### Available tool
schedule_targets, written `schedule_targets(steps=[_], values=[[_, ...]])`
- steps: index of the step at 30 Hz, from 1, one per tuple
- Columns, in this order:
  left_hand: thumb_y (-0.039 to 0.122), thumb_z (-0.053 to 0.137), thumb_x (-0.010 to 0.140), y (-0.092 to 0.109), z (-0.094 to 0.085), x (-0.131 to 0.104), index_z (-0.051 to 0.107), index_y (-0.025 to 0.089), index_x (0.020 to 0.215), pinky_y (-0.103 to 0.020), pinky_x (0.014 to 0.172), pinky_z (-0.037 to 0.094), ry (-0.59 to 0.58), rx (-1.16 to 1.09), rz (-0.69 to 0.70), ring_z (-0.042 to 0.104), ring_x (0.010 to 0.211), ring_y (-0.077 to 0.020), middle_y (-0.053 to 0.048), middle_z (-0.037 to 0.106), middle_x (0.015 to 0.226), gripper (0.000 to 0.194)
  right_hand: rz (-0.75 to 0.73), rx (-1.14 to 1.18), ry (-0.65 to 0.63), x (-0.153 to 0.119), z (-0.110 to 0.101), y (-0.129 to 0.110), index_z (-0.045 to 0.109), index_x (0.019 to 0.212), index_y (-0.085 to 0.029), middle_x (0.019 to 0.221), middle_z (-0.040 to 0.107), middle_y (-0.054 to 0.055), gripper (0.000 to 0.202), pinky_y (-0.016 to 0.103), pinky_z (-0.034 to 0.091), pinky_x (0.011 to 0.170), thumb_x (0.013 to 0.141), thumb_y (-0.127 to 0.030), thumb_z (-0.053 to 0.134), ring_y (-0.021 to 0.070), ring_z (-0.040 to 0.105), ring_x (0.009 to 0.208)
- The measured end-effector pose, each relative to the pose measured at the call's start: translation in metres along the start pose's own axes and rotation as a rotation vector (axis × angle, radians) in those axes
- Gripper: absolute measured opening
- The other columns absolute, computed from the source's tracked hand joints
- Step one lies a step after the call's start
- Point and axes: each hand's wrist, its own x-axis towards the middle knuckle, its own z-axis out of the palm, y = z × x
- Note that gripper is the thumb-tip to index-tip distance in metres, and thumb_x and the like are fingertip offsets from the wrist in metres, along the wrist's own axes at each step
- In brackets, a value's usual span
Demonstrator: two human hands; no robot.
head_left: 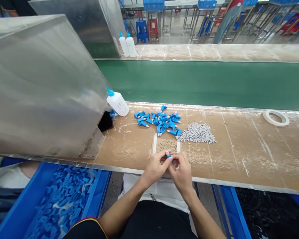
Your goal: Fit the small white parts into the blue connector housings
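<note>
Your black shirt [156, 220] fills the bottom centre of the frame. Above it, your left hand [154, 166] and right hand [182, 170] pinch a small blue plastic piece [168, 155]; held only by fingertips near the front edge of the worktable [127, 141], it might slip and drop. It lies between thumbs and fingertips, pale end uppermost.

From my head, the camera faces forward and down, near above my hands [155, 166], taking in the desk [129, 139] around them.

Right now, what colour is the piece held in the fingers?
The piece is blue with a whitish part; head view.
</note>
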Motion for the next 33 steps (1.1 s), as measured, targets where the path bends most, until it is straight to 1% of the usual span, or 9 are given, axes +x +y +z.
schedule_targets(steps=[3,6,8,12,16,19,23,28,33], values=[[0.027,0.057,0.096,-0.010,-0.012,0.033,0.069,0.020,0.124,-0.035,0.086,0.061,-0.046,0.158,0.106,0.073,0.099,-0.0226,-0.010,0.075,0.115,0.032,0.145,-0.191,0.062,0.013,-0.055,0.052,0.060,0.088,-0.023,0.078,0.061,0.004,0.018,0.032,0.043,0.061,0.089,-0.040,0.058,0.0193,0.054,0.066],[0.010,0.043,0.095,-0.029,-0.041,0.071,0.072,0.023,0.118,-0.044,0.103,0.053,0.095,0.515,0.249,0.064,0.116,-0.0244,-0.011,0.065,0.126,0.039,0.365,-0.529,0.294,0.032,-0.139,0.123,0.055,0.079,-0.024,0.075,0.057,0.008,0.027,0.041,0.042,0.067,0.080,-0.050,0.056,0.0268,0.055,0.073],[0.003,0.044,0.089,-0.042,-0.059,0.092,0.072,0.023,0.115,-0.045,0.100,0.054,0.037,0.739,0.283,0.062,0.112,-0.0248,-0.012,0.059,0.131,0.043,0.491,-0.675,0.380,0.045,-0.196,0.164,0.049,0.076,-0.026,0.075,0.054,0.011,0.022,0.048,0.040,0.070,0.075,-0.048,0.052,0.0344,0.055,0.081],[0.004,0.047,0.090,-0.054,-0.075,0.116,0.069,0.022,0.111,-0.047,0.097,0.052,-0.068,1.044,0.404,0.055,0.116,-0.0288,-0.015,0.055,0.131,0.035,0.551,-0.761,0.411,0.066,-0.256,0.194,0.048,0.075,-0.027,0.084,0.052,0.016,0.016,0.056,0.036,0.080,0.074,-0.042,0.050,0.0447,0.051,0.105],[0.005,0.044,0.093,-0.052,-0.075,0.127,0.066,0.021,0.102,-0.045,0.096,0.052,-0.143,1.122,0.541,0.055,0.114,-0.0280,-0.014,0.059,0.127,0.029,0.396,-0.668,0.376,0.070,-0.210,0.165,0.057,0.085,-0.022,0.093,0.060,0.018,0.021,0.056,0.042,0.086,0.080,-0.042,0.050,0.0379,0.056,0.102],[0.006,0.045,0.093,-0.049,-0.079,0.134,0.063,0.019,0.092,-0.044,0.092,0.052,-0.202,1.037,0.603,0.058,0.109,-0.0285,-0.015,0.065,0.116,0.023,0.299,-0.454,0.096,0.060,-0.134,0.131,0.062,0.085,-0.021,0.086,0.067,0.011,0.024,0.042,0.051,0.072,0.082,-0.044,0.052,0.0249,0.061,0.076],[0.010,0.055,0.086,-0.046,-0.090,0.126,0.059,0.021,0.086,-0.045,0.097,0.048,-0.215,0.903,0.620,0.060,0.114,-0.0305,-0.014,0.068,0.109,0.011,0.212,-0.243,-0.157,0.054,-0.059,0.104,0.064,0.087,-0.021,0.084,0.071,0.009,0.020,0.036,0.051,0.071,0.087,-0.034,0.049,0.0220,0.063,0.073],[0.026,0.066,0.082,-0.052,-0.097,0.074,0.048,0.023,0.081,-0.032,0.072,0.051,-0.006,0.440,0.267,0.065,0.077,-0.0204,-0.003,0.065,0.082,0.018,0.212,-0.415,-0.265,0.071,-0.043,0.097,0.063,0.078,-0.022,0.078,0.071,0.008,0.012,0.034,0.048,0.070,0.084,-0.024,0.054,0.0219,0.062,0.073],[0.052,0.069,0.082,-0.067,-0.085,0.015,0.037,0.024,0.075,-0.019,0.043,0.034,0.140,-0.246,-0.137,0.053,0.050,-0.0096,0.004,0.060,0.065,0.043,0.227,-0.566,-0.423,0.090,-0.045,0.100,0.060,0.064,-0.024,0.070,0.070,0.009,0.016,0.033,0.042,0.067,0.078,-0.016,0.059,0.0235,0.062,0.072]])
